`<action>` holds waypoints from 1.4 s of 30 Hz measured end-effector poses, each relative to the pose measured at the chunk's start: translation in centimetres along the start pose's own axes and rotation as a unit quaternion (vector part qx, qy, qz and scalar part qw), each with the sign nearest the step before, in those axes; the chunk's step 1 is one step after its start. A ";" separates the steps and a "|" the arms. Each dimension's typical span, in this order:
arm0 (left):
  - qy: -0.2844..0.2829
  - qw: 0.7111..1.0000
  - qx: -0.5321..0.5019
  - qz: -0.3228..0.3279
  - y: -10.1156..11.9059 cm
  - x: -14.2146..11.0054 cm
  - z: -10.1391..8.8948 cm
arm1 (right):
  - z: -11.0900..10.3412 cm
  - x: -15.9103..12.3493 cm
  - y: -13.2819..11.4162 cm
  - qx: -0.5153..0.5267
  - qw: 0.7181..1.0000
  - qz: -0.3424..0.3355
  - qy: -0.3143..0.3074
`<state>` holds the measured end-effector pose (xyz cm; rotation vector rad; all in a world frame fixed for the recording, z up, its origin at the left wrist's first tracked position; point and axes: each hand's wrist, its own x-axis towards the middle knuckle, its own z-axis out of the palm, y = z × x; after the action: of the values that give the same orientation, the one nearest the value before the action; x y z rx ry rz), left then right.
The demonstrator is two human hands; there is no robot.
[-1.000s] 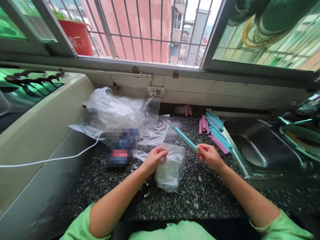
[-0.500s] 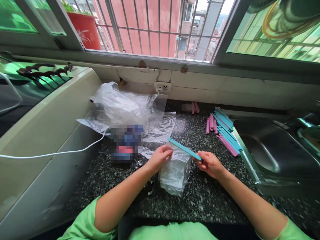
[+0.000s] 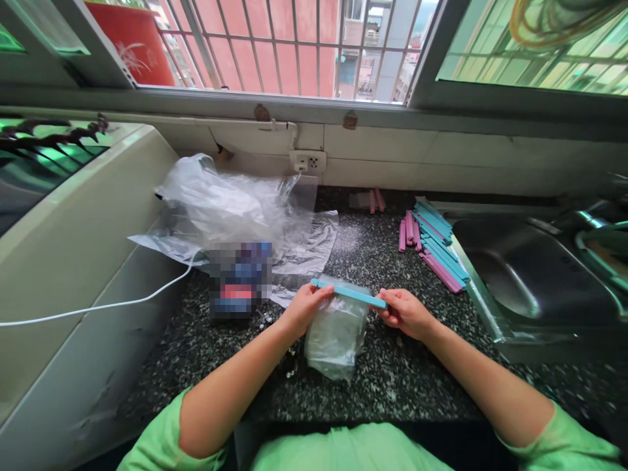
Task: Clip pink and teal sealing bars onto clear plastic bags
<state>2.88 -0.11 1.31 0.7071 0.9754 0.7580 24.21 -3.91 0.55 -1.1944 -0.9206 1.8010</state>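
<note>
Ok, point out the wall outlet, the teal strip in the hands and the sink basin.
Wall outlet (image 3: 308, 161): head view, middle of its faceplate.
Teal strip (image 3: 350, 294): head view, middle of its length.
Sink basin (image 3: 527, 278): head view, metal interior.

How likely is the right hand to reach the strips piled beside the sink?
Probably yes: open counter separates the right hand from the piled strips, though that hand holds a blue strip.
</note>
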 end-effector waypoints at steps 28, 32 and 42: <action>-0.035 0.998 0.060 -0.005 0.1 -0.1 -0.3 | -0.4 -1.0 0.1 -0.517 0.756 -0.374 0.148; -0.053 0.996 0.070 -0.006 0.0 -0.2 -0.2 | -0.1 -0.9 0.4 -0.528 0.756 -0.367 0.125; -0.068 0.997 0.033 -0.004 0.5 -0.4 -0.2 | -0.5 -0.5 0.7 -0.562 0.745 -0.347 0.100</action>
<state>2.45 -0.14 1.78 0.8013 0.8814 0.6633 24.67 -4.60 0.02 -1.3532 -2.0931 0.3784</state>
